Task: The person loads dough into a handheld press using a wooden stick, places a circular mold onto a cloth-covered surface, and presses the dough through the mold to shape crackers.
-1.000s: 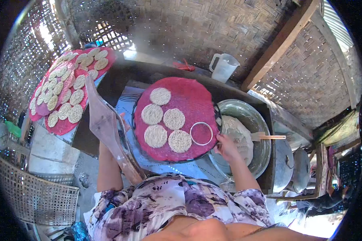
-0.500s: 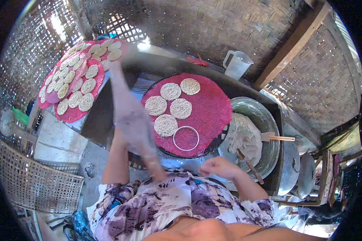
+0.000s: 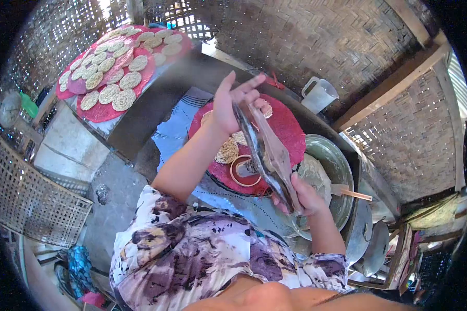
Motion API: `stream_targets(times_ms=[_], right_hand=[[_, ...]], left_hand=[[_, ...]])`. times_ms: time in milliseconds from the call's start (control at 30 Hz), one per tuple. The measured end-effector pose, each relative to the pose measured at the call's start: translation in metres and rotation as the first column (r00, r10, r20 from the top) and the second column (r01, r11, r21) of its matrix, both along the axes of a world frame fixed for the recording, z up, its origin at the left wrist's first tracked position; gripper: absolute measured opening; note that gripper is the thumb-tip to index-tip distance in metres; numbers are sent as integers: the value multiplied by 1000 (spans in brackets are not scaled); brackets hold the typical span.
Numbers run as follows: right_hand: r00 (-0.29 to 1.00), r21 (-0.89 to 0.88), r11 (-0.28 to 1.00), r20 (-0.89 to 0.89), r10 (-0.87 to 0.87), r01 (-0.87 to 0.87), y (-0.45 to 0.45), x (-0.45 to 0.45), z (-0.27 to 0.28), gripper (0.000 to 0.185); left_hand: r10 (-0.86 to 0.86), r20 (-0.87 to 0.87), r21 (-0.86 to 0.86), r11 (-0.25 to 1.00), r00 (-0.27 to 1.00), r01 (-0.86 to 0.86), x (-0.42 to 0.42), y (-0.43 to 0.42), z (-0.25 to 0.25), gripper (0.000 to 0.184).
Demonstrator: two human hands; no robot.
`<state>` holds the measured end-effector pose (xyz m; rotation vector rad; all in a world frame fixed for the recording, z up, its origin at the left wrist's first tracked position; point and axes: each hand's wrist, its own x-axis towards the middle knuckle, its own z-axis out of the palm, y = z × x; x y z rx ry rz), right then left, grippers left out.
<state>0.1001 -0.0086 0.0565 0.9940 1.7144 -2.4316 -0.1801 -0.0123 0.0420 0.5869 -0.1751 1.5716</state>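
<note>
My left hand (image 3: 233,103) grips the upper end of a limp, brownish-grey bag (image 3: 277,150), its index finger and thumb stretched out. Lower down, my right hand (image 3: 304,196) holds the bag's other end between thumb and fingers. The bag hangs slanted over a round red sheet (image 3: 291,137). On that sheet lie pale, lacy rounds (image 3: 227,151), partly covered by the bag and my left arm. A thin ring (image 3: 245,185) is on the sheet's near part. Within its outline shows a greyish cylindrical piece (image 3: 246,167), whose link to the bag I cannot make out.
To the right stands a large basin (image 3: 342,155) of pale batter (image 3: 316,176) with a wooden-handled spatula (image 3: 357,195). A clear plastic jug (image 3: 320,96) is behind. Red sheets (image 3: 101,111) with several lacy rounds lie at the far left. Woven walls (image 3: 296,36) enclose the space.
The bag has come from the left to above the red sheet, in front of my body. My right hand has taken hold of it too. The view has tilted and shifted.
</note>
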Motion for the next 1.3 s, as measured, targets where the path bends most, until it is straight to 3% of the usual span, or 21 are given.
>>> stream_targets(times_ms=[33, 167, 267, 500, 600, 933, 1133, 1167, 1300], right_hand=[[999, -10, 1000, 43, -22, 22, 1, 0, 1, 59], [974, 150, 988, 227, -1, -34, 17, 5, -6, 60], [935, 294, 954, 351, -49, -61, 17, 4, -5, 60], [943, 293, 956, 324, -72, -28, 1, -3, -18, 54], [964, 366, 929, 262, -46, -55, -5, -12, -27, 60], [953, 752, 657, 156, -259, 56, -8, -12, -41, 46], [948, 810, 586, 156, -278, 39, -2, 4, -49, 41], [941, 774, 630, 167, -293, 59, -3, 5, -47, 41], [940, 675, 724, 136, -314, 144, -6, 8, -37, 39]], left_hand=[[85, 95, -259, 964, 992, -58, 8, 1, 1, 58], [218, 84, -373, 912, 972, -172, 18, 8, -31, 55], [225, 113, -340, 924, 968, -175, 18, 10, -50, 58], [288, 24, -390, 885, 957, -256, 15, -8, -42, 57], [303, -32, -450, 847, 952, -285, 8, -12, -27, 54], [218, -97, -337, 911, 971, -238, 3, 9, -24, 61], [172, -77, -243, 952, 982, -186, 16, 15, -26, 57], [151, -68, -201, 966, 986, -162, 17, 16, -27, 56], [99, -126, -351, 926, 987, -138, 24, 4, -4, 59]])
